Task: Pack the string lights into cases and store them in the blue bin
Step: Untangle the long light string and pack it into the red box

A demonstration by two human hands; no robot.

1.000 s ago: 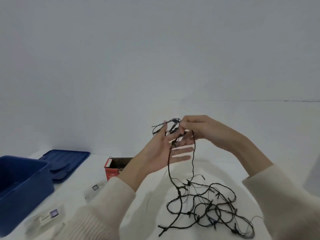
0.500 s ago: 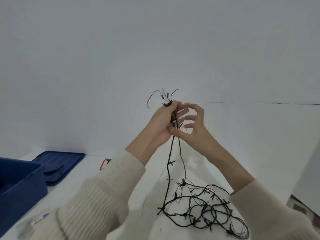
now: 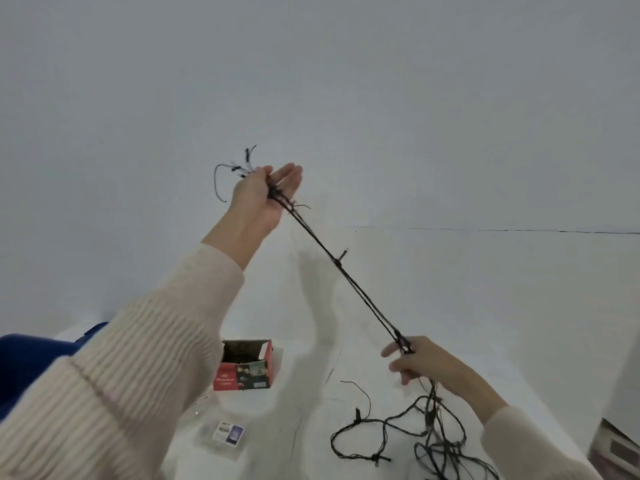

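Observation:
A black string of lights (image 3: 349, 277) runs taut between my two hands. My left hand (image 3: 258, 197) is raised high and holds a gathered bunch of the wire against its palm, with loose ends sticking out above. My right hand (image 3: 420, 363) is low at the right and pinches the strands. Below that hand the wire falls into a loose tangle (image 3: 429, 441) on the white table. A red open cardboard case (image 3: 244, 367) stands on the table between my arms, with dark wire inside. The blue bin (image 3: 24, 362) shows at the far left, partly hidden by my left sleeve.
A small clear packet with a label (image 3: 227, 434) lies on the table in front of the red case. A white wall stands behind the table. The table's right edge (image 3: 601, 431) drops off at the lower right.
My hands have drawn apart: the left rose up and left, the right slid down the wire to the lower right. The strand between them is now stretched straight.

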